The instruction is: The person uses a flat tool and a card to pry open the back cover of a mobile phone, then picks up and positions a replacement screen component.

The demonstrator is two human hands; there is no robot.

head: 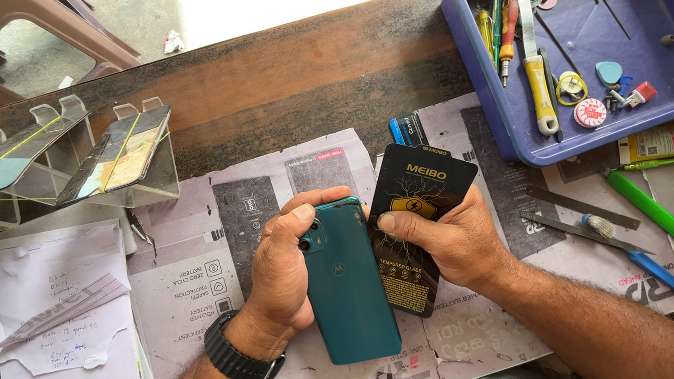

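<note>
Teal phone [349, 286], back up: left hand [283, 273] clasps its edges; slick, rigid, likely fragile. At 2 o'clock, right hand [446, 240] pinches a black sleeve [419, 231]; light, thin.

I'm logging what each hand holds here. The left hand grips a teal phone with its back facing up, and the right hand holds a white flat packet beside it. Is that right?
Not quite: the head view shows the flat packet in the right hand is black with yellow print, not white. The rest stands: the left hand grips the teal phone, back facing up.
</note>
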